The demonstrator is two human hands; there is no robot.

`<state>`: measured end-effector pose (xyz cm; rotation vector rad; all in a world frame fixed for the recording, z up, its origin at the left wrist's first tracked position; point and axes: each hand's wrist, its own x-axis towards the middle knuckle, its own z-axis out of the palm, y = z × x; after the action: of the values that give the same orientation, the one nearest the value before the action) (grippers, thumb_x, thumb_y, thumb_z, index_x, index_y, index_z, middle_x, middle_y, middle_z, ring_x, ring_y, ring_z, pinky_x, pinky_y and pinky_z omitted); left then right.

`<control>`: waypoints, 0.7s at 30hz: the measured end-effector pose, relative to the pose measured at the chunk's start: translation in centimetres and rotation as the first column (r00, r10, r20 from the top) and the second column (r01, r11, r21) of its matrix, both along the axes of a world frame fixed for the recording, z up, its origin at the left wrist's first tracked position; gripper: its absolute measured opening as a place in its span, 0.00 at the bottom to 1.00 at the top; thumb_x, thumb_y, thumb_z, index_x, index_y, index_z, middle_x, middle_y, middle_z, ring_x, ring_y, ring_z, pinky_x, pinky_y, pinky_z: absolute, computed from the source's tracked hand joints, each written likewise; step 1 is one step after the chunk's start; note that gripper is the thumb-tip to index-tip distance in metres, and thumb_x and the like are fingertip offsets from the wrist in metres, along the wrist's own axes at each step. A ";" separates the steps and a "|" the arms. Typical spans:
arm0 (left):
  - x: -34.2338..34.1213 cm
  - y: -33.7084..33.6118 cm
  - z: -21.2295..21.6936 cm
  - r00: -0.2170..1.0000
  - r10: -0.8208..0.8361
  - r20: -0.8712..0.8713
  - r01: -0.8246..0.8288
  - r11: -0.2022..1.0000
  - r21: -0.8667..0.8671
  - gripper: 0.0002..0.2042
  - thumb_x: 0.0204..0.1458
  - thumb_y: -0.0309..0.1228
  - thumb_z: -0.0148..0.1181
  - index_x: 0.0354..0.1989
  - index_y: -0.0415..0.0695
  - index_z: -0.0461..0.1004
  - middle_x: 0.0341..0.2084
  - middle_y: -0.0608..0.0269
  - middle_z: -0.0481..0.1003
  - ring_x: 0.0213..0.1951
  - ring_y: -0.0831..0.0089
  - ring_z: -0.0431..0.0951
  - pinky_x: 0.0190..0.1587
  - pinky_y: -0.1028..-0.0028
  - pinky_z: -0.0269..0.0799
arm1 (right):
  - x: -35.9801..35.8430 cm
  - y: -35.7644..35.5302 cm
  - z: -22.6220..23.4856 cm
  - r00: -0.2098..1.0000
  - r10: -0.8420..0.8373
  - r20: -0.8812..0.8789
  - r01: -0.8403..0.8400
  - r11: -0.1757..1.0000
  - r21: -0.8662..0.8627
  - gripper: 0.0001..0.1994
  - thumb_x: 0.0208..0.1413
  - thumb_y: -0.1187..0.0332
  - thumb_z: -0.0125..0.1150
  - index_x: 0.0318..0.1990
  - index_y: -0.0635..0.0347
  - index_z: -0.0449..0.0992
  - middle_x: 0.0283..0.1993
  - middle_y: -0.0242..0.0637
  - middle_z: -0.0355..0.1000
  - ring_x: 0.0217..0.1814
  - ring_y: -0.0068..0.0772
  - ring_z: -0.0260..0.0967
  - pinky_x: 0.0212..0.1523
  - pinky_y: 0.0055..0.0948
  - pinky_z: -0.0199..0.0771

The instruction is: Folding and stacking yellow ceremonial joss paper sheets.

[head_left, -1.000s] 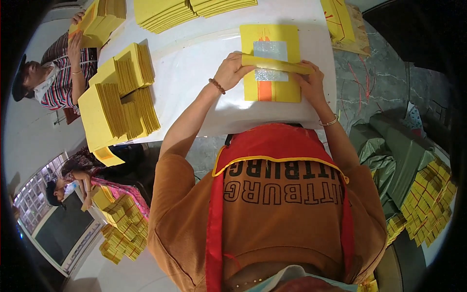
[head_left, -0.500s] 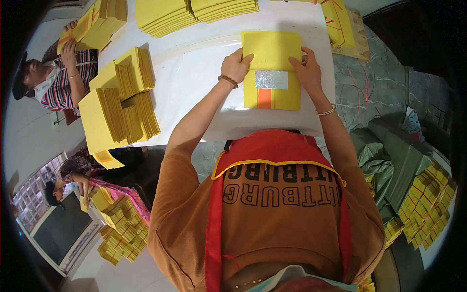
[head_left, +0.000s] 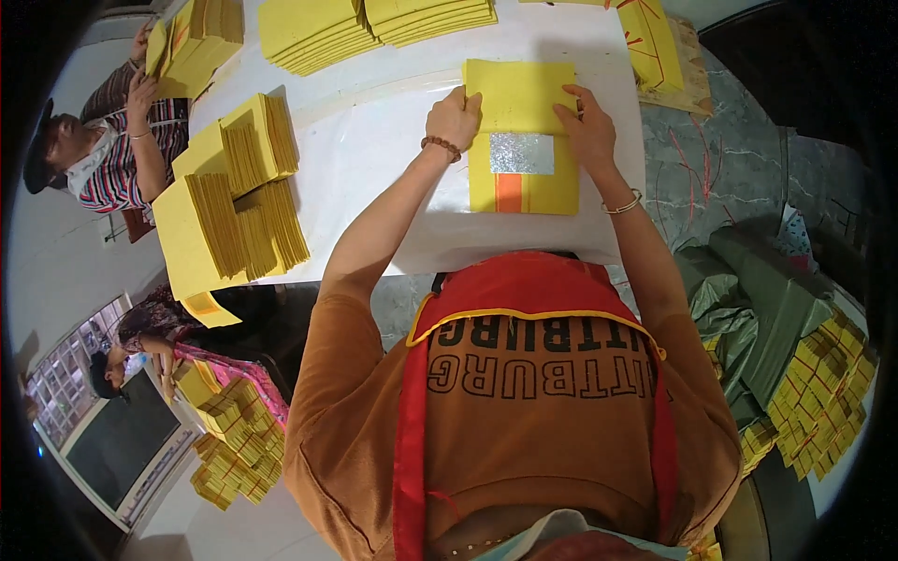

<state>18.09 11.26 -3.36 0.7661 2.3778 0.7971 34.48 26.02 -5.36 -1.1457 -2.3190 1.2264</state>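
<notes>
A rectangular pad of yellow paper (head_left: pixel 522 98) lies on the white table in front of me. On its lower half is a silver foil patch (head_left: pixel 520 153), with an orange stripe (head_left: pixel 508 194) below it. A horizontal edge or fold crosses the paper just above the foil. My left hand (head_left: pixel 453 125) grips the paper's left edge, thumb on top. At the opposite edge my right hand (head_left: pixel 589 129) has its thumb and forefinger on the paper; its other fingers are curled and partly hidden.
Stacks of yellow paper stand at the table's left (head_left: pixel 248 201) and far edge (head_left: pixel 374 28). A co-worker (head_left: pixel 140 122) at far left handles similar paper; another person (head_left: pixel 140 346) is lower left. Bundled yellow stacks (head_left: pixel 818 393) and a green cover (head_left: pixel 767 299) lie at right.
My right forefinger has lifted and straightened onto the paper's upper right edge. My left hand has shifted slightly. The far-left co-worker has raised a yellow piece.
</notes>
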 end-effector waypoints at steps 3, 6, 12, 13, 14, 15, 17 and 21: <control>-0.3 -0.1 -0.8 0.998 0.037 0.043 -0.040 0.998 0.050 0.18 0.52 0.42 0.50 0.37 0.37 0.70 0.23 0.46 0.75 0.27 0.51 0.76 0.33 0.57 0.70 | -0.1 0.0 0.1 1.000 -0.005 0.006 0.005 1.000 0.003 0.19 0.50 0.58 0.58 0.50 0.49 0.69 0.31 0.37 0.70 0.34 0.39 0.70 0.36 0.36 0.68; -0.3 -0.2 -1.0 0.964 0.152 0.218 -0.200 0.955 0.218 0.15 0.49 0.37 0.54 0.39 0.38 0.69 0.29 0.48 0.75 0.33 0.53 0.75 0.37 0.60 0.69 | -0.2 -0.1 0.1 0.999 -0.021 0.045 0.021 1.000 0.003 0.19 0.50 0.57 0.58 0.49 0.49 0.69 0.31 0.37 0.70 0.35 0.39 0.70 0.37 0.36 0.68; 1.0 0.0 0.6 0.848 -0.049 -0.528 0.275 0.892 0.359 0.18 0.47 0.33 0.58 0.46 0.40 0.67 0.44 0.48 0.69 0.48 0.52 0.66 0.49 0.59 0.62 | -0.3 -0.1 0.5 0.997 -0.031 0.070 0.031 1.000 0.000 0.19 0.49 0.57 0.59 0.49 0.49 0.70 0.33 0.36 0.71 0.36 0.39 0.71 0.37 0.36 0.68; 1.2 0.5 0.6 0.758 -0.178 -0.628 0.465 0.823 0.327 0.19 0.48 0.34 0.57 0.49 0.40 0.66 0.46 0.48 0.68 0.50 0.51 0.65 0.51 0.58 0.60 | -0.5 -0.1 0.8 0.997 -0.027 0.076 0.027 1.000 0.002 0.19 0.49 0.57 0.58 0.49 0.49 0.70 0.33 0.36 0.72 0.36 0.39 0.71 0.37 0.36 0.68; 1.7 1.1 0.3 0.758 -0.173 -0.628 0.457 0.828 0.324 0.19 0.48 0.34 0.57 0.49 0.40 0.66 0.46 0.48 0.68 0.50 0.51 0.65 0.51 0.58 0.60 | -0.5 -0.3 1.0 0.997 -0.017 0.075 0.017 1.000 -0.001 0.19 0.49 0.57 0.58 0.49 0.49 0.70 0.33 0.36 0.72 0.36 0.39 0.71 0.37 0.36 0.68; 2.2 2.1 -0.1 0.711 -0.241 -0.661 0.504 0.830 0.239 0.21 0.50 0.38 0.55 0.51 0.42 0.65 0.49 0.49 0.66 0.53 0.52 0.62 0.53 0.57 0.58 | -0.5 -0.2 1.1 0.997 -0.031 0.065 0.033 0.999 -0.034 0.19 0.49 0.57 0.58 0.49 0.49 0.70 0.32 0.36 0.71 0.36 0.39 0.71 0.37 0.36 0.68; 2.5 2.7 -0.7 0.659 -0.307 -0.686 0.543 0.826 0.151 0.23 0.52 0.42 0.53 0.54 0.43 0.64 0.53 0.49 0.64 0.57 0.52 0.60 0.55 0.57 0.57 | -0.5 -0.3 1.1 0.998 -0.043 0.053 0.046 0.997 -0.067 0.19 0.49 0.57 0.58 0.49 0.49 0.70 0.32 0.36 0.71 0.36 0.39 0.71 0.37 0.36 0.68; 2.7 2.5 -2.5 0.571 -0.472 -0.672 0.566 0.819 -0.094 0.30 0.54 0.53 0.45 0.60 0.46 0.58 0.60 0.49 0.56 0.62 0.53 0.52 0.61 0.55 0.48 | -0.4 -0.2 0.7 0.998 -0.022 0.065 0.024 0.999 -0.026 0.18 0.49 0.58 0.58 0.48 0.50 0.70 0.35 0.36 0.71 0.38 0.38 0.70 0.38 0.36 0.67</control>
<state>20.81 13.80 -5.86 1.9998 2.4316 0.4480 34.08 25.86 -4.64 -1.2351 -2.3363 1.2327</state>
